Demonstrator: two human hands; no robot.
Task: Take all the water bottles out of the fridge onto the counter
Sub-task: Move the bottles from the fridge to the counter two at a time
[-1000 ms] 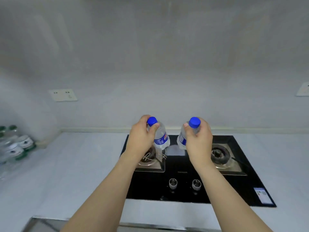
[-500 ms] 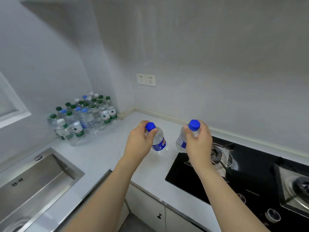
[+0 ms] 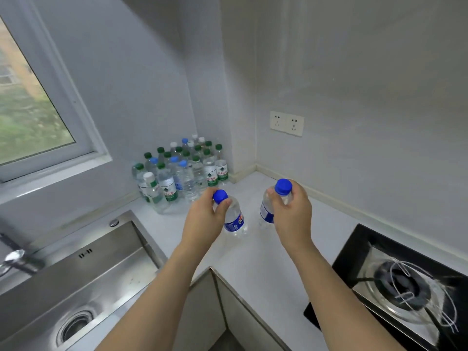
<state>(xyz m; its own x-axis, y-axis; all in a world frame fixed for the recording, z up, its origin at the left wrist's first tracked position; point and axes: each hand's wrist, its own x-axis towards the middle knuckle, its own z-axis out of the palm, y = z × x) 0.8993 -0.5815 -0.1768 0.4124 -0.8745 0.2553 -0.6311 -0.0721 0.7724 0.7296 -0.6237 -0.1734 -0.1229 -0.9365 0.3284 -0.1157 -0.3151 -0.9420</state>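
1. We carry two blue-capped water bottles over the counter (image 3: 253, 264). The left bottle (image 3: 234, 219) hangs tilted, its base toward the wall corner; the right bottle (image 3: 268, 211) stands nearly upright. Whether either base touches the surface we cannot tell.
2. The left hand (image 3: 205, 221) pinches its bottle at the neck, thumb and fingers curled just below the cap. The right hand (image 3: 291, 214) wraps the shoulder of its bottle, fingers curled round it, the cap standing clear above them.
3. We judge the step in hand to be delivery: both bottles are out of the fridge and near the set-down place. The fridge is not in view.
4. A cluster of bottles (image 3: 182, 173) already stands in the corner under the window (image 3: 38, 110), just beyond the left hand.
5. The next move calls for lowering each bottle upright onto bare counter beside that cluster, then loosening the fingers. The tilted bottle should be righted first, or it may topple into its neighbours.
6. The sink (image 3: 76, 287) lies to the left, the stove (image 3: 405, 295) to the right; we should set down between them.
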